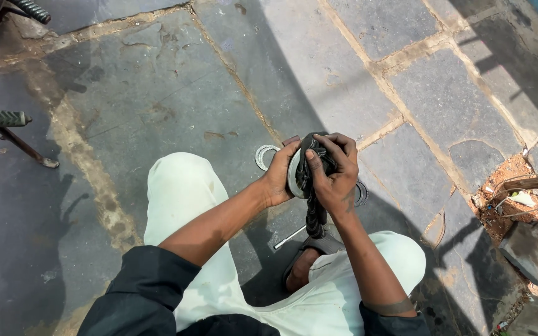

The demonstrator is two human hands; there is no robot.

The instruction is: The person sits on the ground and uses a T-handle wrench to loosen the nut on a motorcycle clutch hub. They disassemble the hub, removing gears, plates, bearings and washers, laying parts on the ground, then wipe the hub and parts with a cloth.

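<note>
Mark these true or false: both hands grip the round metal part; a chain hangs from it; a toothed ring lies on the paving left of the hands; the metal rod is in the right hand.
1. Both the left hand and right hand grip the round metal part. True.
2. A dark chain hangs from it. True.
3. A toothed ring lies on the stone paving, left of the hands. True.
4. The metal rod is in the right hand. False: it lies on the ground.

The person wears pale, off-white trousers (185,205) marked with faint stains. Dark sleeves (138,292) are pushed up above both elbows, leaving the forearms bare. A dark sandal (319,249) with a wide strap covers one foot.
</note>
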